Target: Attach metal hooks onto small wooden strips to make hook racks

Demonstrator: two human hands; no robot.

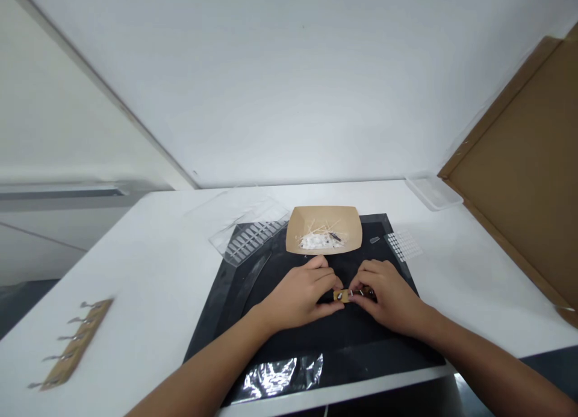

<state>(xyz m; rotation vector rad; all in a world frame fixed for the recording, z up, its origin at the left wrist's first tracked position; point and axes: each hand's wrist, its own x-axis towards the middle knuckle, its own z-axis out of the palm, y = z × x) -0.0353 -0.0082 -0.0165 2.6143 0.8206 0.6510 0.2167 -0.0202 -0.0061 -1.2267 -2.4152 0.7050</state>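
Observation:
Over the middle of the black mat (289, 339), my left hand (307, 290) and my right hand (383, 293) are close together. Both are closed in a pinch on a short wooden strip (342, 296), the left on its left end, the right further along. Small shiny and dark brown pieces sit on the strip near my right fingers; they are too small to make out. My fingers hide part of it. Just beyond my hands stands a brown paper tray (324, 215) with thin white sticks and white fluffy bits in it.
Several clear nail-shaped tips lie in a plastic case (253, 239) at the left. A sheet of white dots (403, 245) overlaps the mat's right edge. A wooden strip with metal stems (74, 345) lies far left. A clear lid (434, 192) and cardboard (519, 164) are at the right.

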